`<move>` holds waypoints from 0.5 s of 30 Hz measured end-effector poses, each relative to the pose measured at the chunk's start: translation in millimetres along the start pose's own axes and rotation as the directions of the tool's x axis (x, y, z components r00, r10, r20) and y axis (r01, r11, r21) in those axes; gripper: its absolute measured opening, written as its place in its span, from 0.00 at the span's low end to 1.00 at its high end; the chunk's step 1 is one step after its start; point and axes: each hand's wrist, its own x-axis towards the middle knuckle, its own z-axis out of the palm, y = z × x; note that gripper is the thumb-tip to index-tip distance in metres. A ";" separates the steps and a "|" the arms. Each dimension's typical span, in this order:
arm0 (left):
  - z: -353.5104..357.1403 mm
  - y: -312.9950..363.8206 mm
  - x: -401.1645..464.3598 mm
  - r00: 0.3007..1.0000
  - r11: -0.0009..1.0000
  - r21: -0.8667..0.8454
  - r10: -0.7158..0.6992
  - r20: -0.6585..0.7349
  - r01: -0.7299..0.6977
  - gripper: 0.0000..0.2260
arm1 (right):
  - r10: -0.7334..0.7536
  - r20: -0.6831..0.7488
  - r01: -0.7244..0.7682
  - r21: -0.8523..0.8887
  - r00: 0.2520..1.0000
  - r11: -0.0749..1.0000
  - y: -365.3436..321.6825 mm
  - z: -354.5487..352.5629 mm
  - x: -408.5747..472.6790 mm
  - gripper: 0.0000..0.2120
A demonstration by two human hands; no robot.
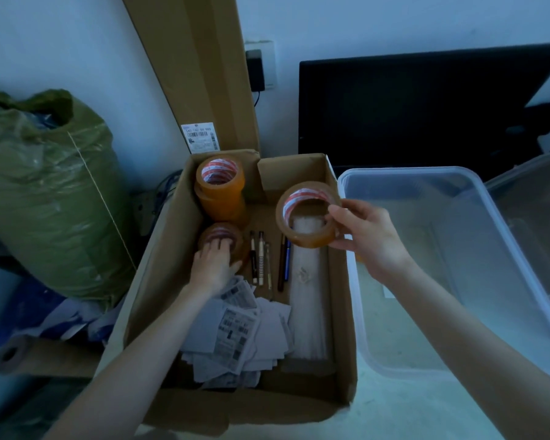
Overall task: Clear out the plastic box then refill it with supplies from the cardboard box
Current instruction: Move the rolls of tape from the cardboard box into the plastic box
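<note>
Both hands [367, 239] grip glossy round tape rolls [308, 214].

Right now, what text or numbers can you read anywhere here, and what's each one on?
"542 542 00 005", roughly; the digits are blurred: top line of the white label on the tall carton.
Rest of that label: barcodes and small print, unreadable.
Paper slips in the cardboard box: barcodes and print, too blurred.
Tape rolls: red and white core pattern, no legible words.
</note>
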 end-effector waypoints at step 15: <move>-6.4 28.8 -16.9 0.966 0.983 -0.018 0.174 -0.191 -0.181 0.09 | -0.019 -0.109 0.030 0.097 0.994 0.995 10.9 -37.6 -2.9 0.08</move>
